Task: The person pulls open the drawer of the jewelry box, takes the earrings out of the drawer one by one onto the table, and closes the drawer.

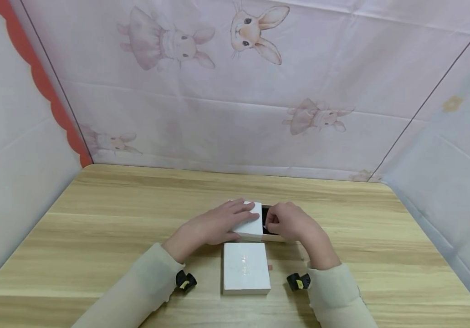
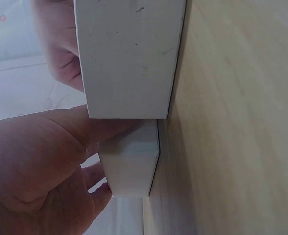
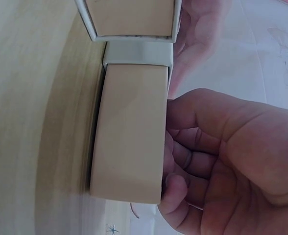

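A white slide-out box [image 1: 254, 228] lies at mid-table, its tan drawer [image 3: 130, 132] pulled out to the right with a black lining showing. My left hand [image 1: 222, 223] grips the white sleeve, fingers spread over its top and thumb along the near side. Over the drawer, my right hand [image 1: 290, 222] has its fingers curled and pinched together inside the rim. A small silvery item [image 1: 264, 226] glints at those fingertips, mostly hidden by the hand. Closer to me, a second white box [image 1: 246, 268] lies with faint lettering on its lid, touched by neither hand.
From the right side of the nearer box sticks a short pinkish pull tab [image 1: 270, 268]. Black wrist cameras sit at both cuffs, the left one [image 1: 186, 281] and the right one [image 1: 298, 282]. A wood-grain table [image 1: 116, 218] runs back to a rabbit-printed cloth wall [image 1: 202, 123].
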{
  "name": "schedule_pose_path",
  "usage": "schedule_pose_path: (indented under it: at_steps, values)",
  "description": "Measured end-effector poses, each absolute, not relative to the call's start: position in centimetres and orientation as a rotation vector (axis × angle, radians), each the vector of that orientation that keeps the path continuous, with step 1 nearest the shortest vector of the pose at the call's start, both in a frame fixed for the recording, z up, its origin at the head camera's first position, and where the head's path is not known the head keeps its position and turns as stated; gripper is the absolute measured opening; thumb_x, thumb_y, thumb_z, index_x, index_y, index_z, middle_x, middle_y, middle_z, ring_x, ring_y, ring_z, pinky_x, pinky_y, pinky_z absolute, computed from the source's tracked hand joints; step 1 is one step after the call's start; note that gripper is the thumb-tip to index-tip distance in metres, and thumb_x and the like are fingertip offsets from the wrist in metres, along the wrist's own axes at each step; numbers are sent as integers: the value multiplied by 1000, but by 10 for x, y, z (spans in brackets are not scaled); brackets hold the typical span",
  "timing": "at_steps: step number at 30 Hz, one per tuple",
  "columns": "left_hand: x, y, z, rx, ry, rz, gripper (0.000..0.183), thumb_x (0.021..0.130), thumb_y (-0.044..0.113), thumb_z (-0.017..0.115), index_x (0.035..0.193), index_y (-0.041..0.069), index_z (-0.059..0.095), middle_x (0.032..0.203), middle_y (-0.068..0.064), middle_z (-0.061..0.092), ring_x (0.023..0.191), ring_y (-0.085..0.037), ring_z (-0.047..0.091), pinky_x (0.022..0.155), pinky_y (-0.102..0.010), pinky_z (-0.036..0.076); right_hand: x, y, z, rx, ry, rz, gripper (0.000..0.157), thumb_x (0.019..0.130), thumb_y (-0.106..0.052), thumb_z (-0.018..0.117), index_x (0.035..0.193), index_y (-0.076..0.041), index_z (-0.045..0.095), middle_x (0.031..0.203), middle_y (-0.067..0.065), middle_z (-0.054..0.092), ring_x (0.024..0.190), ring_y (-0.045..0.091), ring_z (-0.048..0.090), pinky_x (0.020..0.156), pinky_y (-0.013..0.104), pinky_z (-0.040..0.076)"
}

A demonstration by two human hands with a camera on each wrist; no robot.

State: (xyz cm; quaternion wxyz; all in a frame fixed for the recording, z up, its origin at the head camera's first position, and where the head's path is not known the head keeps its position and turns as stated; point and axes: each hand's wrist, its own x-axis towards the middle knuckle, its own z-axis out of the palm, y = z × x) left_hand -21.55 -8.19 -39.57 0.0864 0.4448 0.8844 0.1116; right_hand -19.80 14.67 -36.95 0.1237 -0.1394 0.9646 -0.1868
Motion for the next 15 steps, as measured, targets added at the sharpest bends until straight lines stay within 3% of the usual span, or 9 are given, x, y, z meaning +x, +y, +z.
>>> schedule_pose_path:
  at_steps: [15]
  values:
    - [-214,-83,-396,1328,2634,345,65,97,25,66,155,23,37,166,-1,23,154,-26,15,124,-43,21,-196,146,-368,-421,2805,-556,16,91,-8,65,78,-15,67,69,-2,60,60,14,53,59,28,45]
